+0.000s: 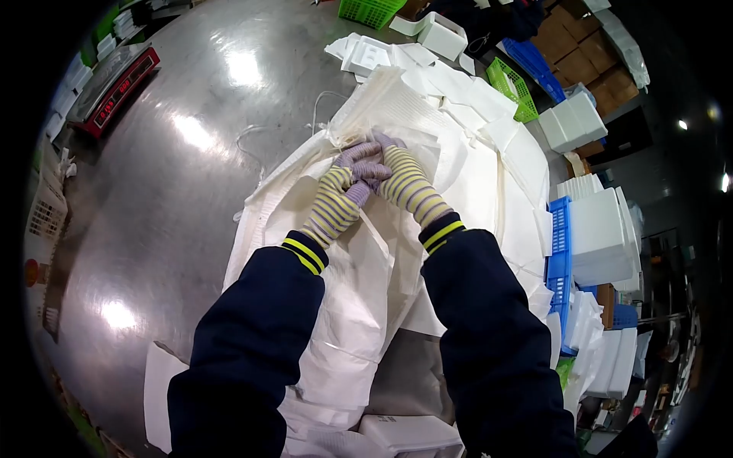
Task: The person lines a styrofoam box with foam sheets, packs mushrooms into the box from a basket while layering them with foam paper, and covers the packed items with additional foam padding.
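A large white woven sack (343, 305) lies on the metal table, with its gathered edge near my fingers. My left hand (341, 187), in a striped yellow and purple glove, is closed on the sack's material. Beside it and touching it, my right hand (405, 175), in a matching glove, also has its fingers closed at the gathered edge. Loose white string (314, 107) trails from the sack to the left of my hands. Some fingertips are hidden in the folds.
A red digital scale (114, 95) stands at the upper left of the metal table (168, 214). White foam pieces (527, 160) lie beyond the sack. Blue crates (560, 267) and white boxes (603, 233) are at right, green baskets (513, 88) at the top. Someone's dark clothing shows there.
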### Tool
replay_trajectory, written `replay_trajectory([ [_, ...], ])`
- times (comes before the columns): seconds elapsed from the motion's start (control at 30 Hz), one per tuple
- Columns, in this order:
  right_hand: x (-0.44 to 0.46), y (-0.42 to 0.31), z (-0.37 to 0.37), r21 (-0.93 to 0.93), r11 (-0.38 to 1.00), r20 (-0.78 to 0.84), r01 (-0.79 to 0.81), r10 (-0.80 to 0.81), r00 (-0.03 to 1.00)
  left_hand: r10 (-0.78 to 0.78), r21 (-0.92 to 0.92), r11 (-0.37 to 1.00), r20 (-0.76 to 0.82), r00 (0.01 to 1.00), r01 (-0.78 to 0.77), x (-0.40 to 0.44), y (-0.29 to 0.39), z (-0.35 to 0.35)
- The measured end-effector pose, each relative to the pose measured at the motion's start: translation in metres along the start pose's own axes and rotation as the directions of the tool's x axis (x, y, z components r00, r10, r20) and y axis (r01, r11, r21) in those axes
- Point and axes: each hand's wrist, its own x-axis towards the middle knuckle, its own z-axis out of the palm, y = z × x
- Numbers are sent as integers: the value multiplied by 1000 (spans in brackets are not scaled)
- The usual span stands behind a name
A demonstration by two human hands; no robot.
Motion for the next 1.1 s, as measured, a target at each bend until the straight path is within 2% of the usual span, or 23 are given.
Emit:
replay_trajectory([
  [0.03,5,2,2,79,997,170,-22,8,985,46,162,985,27,999,-50,1,4,-1],
  [0.07,6,4,4,75,997,169,-20,7,986,87,320,942,62,994,-103,2,8,0],
  [0.1,8,5,7,109,982,252,-154,123,960,132,411,897,104,986,-163,1,12,-1],
  [0.13,9,5,8,132,949,336,-287,230,913,133,211,966,100,986,-152,1,8,-2],
  [0.17,-9,-3,-6,139,976,197,-165,136,971,26,163,986,59,998,-36,-1,21,2],
  [0.2,-14,-4,-5,135,977,199,-168,139,970,-84,109,991,23,996,81,-6,35,6],
  [0.23,-15,-6,-3,133,944,67,-301,294,953,-200,1,980,-38,979,200,-7,41,10],
  [0.27,-17,-7,-1,152,892,-66,-425,438,896,-252,7,966,-225,941,260,-8,55,22],
  [0.33,-24,-2,8,191,897,-186,-400,433,882,-408,-16,898,-407,817,440,-6,47,7],
  [0.4,-29,-2,13,225,908,-300,-353,409,862,-464,-99,874,-455,760,475,-6,47,0],
  [0.47,-31,-2,13,280,910,-379,-305,397,836,-701,-244,699,-417,578,672,-5,52,-5],
  [0.53,-30,0,10,447,867,-450,-220,431,782,-745,-439,662,-295,599,608,-8,51,-14],
  [0.6,-23,16,21,211,965,-558,-156,250,791,-757,-359,653,-340,558,667,-5,49,-16],
  [0.67,-15,25,22,340,938,-512,-71,248,822,-680,-287,728,-415,604,623,-1,27,-27],
  [0.7,-17,25,12,630,765,-319,-133,412,854,-619,-307,785,-433,655,538,2,15,-33],
  [0.73,-24,38,13,314,944,-568,97,105,816,-593,-292,805,-392,703,516,1,9,-41],
  [0.83,-82,-9,-13,41,955,-556,295,-223,801,-647,-281,762,-355,674,584,-2,36,-34],
  [0.9,-130,-45,-10,-88,929,-329,360,-368,869,-423,105,873,-326,846,477,-16,37,-46],
  [0.93,-149,-54,-4,-159,907,-168,389,-413,895,-211,535,798,-185,960,278,-34,51,-45],
  [0.97,-157,-49,11,-161,918,-100,361,-379,920,-178,658,729,-87,980,190,-50,77,-31],
  [1.0,-158,-36,31,-168,926,-33,337,-347,937,-151,858,514,92,984,-1,-66,90,-26],
  [1.07,-149,-18,47,-131,936,-107,326,-341,934,-440,992,50,128,889,-118,-102,113,1],
  [1.1,-141,-14,51,-133,938,-136,319,-336,932,-459,991,13,125,880,-134,-106,98,-10],
])
